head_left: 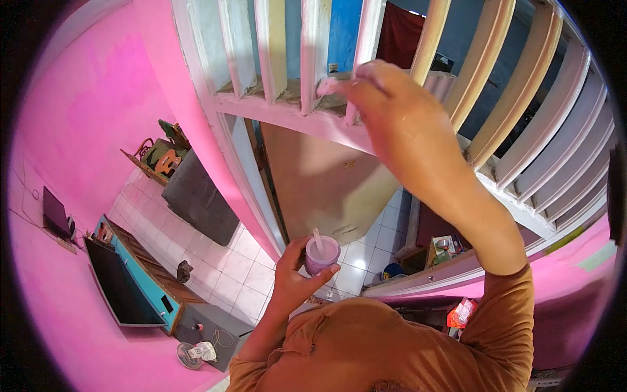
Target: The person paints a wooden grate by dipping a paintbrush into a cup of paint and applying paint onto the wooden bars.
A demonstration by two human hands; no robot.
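Note:
My left hand (292,276) is wrapped round a small plastic cup (321,264) of pale pinkish-purple paint, held upright in front of my chest. A light-coloured stick (318,239) stands up out of the cup. Raised above it, my right hand (403,111) is closed on what looks like a small paintbrush (328,86), its end coated pale pink; fingers hide the rest. That end is at the foot of a white upright slat (315,55), by the pink-painted ledge (294,116) of the slatted opening above the door frame. Whether it touches the slat I cannot tell.
Below the ledge is a brown door panel (326,173). Other slats (516,91), some yellowish, run to the right. Down left are a grey sofa (199,199), a chair with a guitar (168,161), a television (121,281) and a fan (189,355). Tiled floor (241,277) lies far below.

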